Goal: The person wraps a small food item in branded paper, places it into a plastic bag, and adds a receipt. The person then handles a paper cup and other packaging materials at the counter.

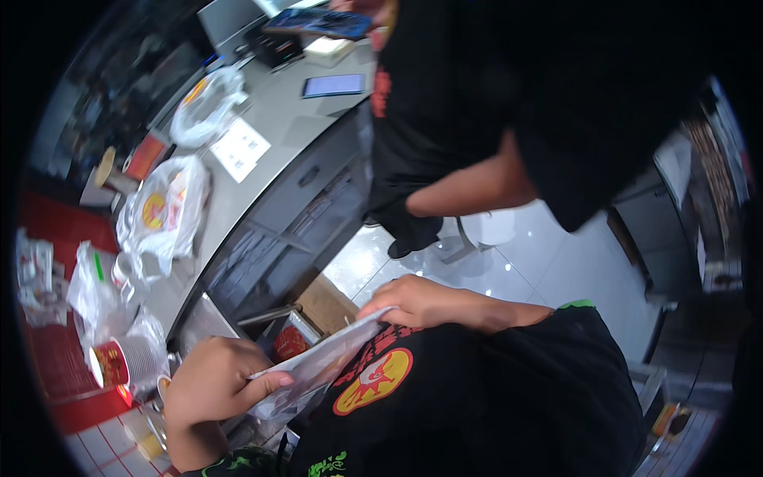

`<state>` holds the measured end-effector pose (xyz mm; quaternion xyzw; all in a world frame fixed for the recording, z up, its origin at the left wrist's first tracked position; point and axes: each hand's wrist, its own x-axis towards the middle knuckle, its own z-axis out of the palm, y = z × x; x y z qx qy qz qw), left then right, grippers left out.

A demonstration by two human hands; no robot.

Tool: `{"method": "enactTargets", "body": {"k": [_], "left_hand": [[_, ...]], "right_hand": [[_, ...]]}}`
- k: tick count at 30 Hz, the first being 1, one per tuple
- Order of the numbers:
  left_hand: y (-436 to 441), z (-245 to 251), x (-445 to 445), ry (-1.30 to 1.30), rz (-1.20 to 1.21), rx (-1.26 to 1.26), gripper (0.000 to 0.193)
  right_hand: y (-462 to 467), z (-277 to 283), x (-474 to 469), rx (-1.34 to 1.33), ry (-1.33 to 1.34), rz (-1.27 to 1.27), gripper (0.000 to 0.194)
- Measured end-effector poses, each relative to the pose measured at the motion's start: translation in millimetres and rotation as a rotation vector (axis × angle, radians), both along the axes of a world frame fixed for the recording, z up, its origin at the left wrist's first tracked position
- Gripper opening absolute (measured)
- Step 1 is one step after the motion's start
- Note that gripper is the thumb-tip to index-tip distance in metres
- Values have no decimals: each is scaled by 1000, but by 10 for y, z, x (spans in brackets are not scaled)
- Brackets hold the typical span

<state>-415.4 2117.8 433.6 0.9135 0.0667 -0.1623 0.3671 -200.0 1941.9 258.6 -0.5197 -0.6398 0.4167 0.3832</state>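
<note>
A whitish, partly see-through plastic bag (pixel 316 369) is stretched between my two hands, low in front of my black printed shirt. At its lower left end, my left hand (pixel 223 375) pinches the edge between thumb and fingers. My right hand (pixel 399 301) grips the upper right corner, its fingers curled over the edge. Behind the bag, a red printed item (pixel 292 341) and a brown cardboard box (pixel 328 304) show in the gap beside the counter. Whether the bag holds anything cannot be told.
A co-worker in black (pixel 441 119) stands beside the grey counter (pixel 238 206), a phone (pixel 322 22) in hand. On the counter are another phone (pixel 334 85), printed papers (pixel 239 149), filled plastic bags (pixel 164 208) and stacked paper cups (pixel 122 362). White floor tiles (pixel 524 262) lie beyond.
</note>
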Motion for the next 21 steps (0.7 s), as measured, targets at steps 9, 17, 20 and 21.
{"method": "enactTargets", "body": {"k": [9, 17, 20, 21], "left_hand": [[-736, -946, 960, 62, -234, 21, 36], [-2378, -1651, 2633, 5, -197, -533, 28], [-3004, -1741, 3395, 66, -284, -429, 29], [-3180, -1765, 3624, 103, -292, -397, 29]], "right_hand": [[-1615, 73, 724, -170, -35, -219, 23], [-3719, 99, 1952, -157, 101, -612, 9], [-4510, 211, 2371, -285, 70, -679, 15], [-4730, 263, 2482, -342, 63, -707, 16]]}}
